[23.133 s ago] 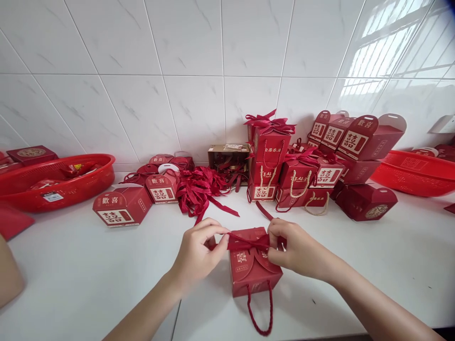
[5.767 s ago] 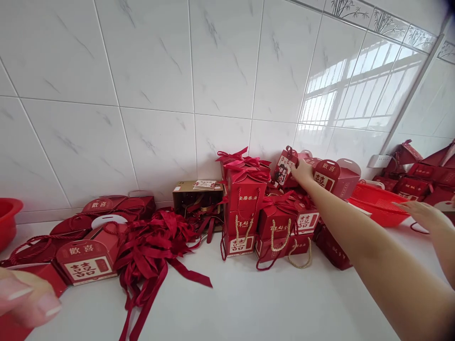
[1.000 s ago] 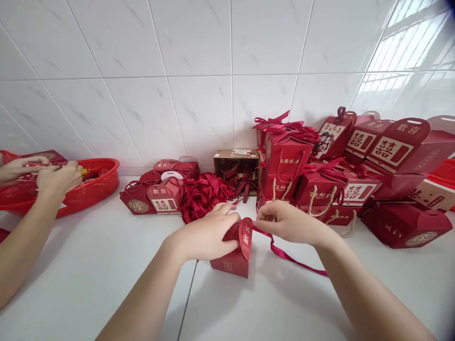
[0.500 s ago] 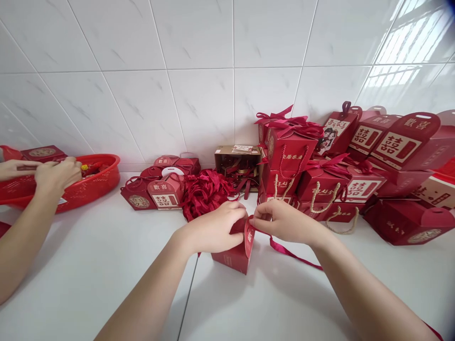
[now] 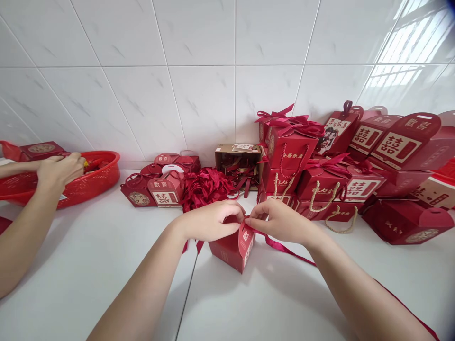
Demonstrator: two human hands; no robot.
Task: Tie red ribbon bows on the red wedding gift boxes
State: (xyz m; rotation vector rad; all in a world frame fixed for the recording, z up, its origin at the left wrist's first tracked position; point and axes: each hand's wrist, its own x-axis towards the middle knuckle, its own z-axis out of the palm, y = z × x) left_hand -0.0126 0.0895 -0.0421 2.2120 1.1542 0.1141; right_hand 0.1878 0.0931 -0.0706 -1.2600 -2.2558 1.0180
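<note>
A small red gift box (image 5: 227, 251) with a rounded, lettered top flap stands on the white tabletop in front of me. My left hand (image 5: 215, 220) is closed in a pinch at the top of the flap, on the dark red ribbon there; its fingertips are partly hidden. From the other side, my right hand (image 5: 275, 220) pinches the ribbon (image 5: 284, 248) against the flap's top edge. One long end of the ribbon runs rightward under my right forearm. Short ribbon ends hang below my left wrist.
A heap of red ribbon (image 5: 208, 187) lies behind the box, beside an open carton (image 5: 220, 163) of ribbons. Finished red boxes (image 5: 291, 151) are stacked at right, more boxes (image 5: 165, 192) stand left. Another person's hand (image 5: 59, 173) is over a red basket (image 5: 103, 184).
My hands have come closer together at the top of the flap, and the box has turned and tipped slightly. The other person's hand has shifted slightly over the basket.
</note>
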